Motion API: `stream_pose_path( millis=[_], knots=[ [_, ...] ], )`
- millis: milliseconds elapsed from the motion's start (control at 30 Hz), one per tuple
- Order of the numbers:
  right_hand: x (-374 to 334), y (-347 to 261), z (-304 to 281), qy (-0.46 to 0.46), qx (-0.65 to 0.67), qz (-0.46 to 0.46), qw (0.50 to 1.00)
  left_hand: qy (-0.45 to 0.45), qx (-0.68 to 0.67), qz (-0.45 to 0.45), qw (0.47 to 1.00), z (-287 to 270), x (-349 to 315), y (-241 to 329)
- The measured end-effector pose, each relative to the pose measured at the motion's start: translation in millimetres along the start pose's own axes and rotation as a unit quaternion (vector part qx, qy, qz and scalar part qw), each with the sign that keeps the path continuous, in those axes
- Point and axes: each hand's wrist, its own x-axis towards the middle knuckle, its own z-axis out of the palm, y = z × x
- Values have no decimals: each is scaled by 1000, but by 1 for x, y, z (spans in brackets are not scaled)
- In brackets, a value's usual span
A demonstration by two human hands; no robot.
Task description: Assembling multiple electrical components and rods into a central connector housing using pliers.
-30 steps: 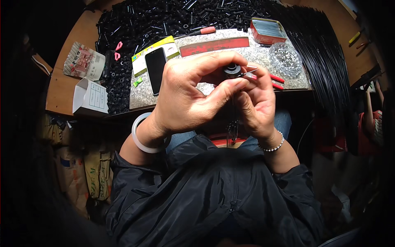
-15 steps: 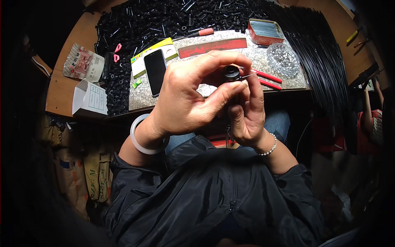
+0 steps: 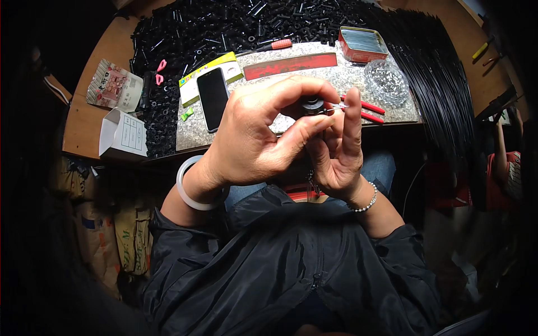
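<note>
"Where's that black round part (image 3: pixel 312 105)?"
"Pinched between my left hand's (image 3: pixel 260 131) thumb and forefinger. Whether my right hand (image 3: pixel 342 159) grips anything, I can't tell."
"What might fail?"
"Uneven finger pressure could bend the thin metal pin (image 3: pixel 337 107)."
"What's changed?"
"My right forefinger stands higher than half a second ago."

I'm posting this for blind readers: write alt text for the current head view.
A person's left hand pinches a small round black part, with a thin shiny piece jutting toward the right hand, whose grip is unclear. On the worktable beyond lie a smartphone, a red-handled tool and a heap of small black parts.
</note>
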Motion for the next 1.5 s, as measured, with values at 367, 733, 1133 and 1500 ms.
stream_pose_path(
  millis=[367,733,1133,1500],
  knots=[
    [1,-7,11,56,182,105,976,-8,32,20,999,0,-2,5],
    [8,-2,9,-26,-43,145,988,52,22,47,997,8,0,-13],
    [3,7,5,-11,-26,146,989,76,-71,-23,994,11,-4,-18],
    [2,10,-4,-20,185,264,947,41,-71,-11,997,10,-5,-28]
  ],
)
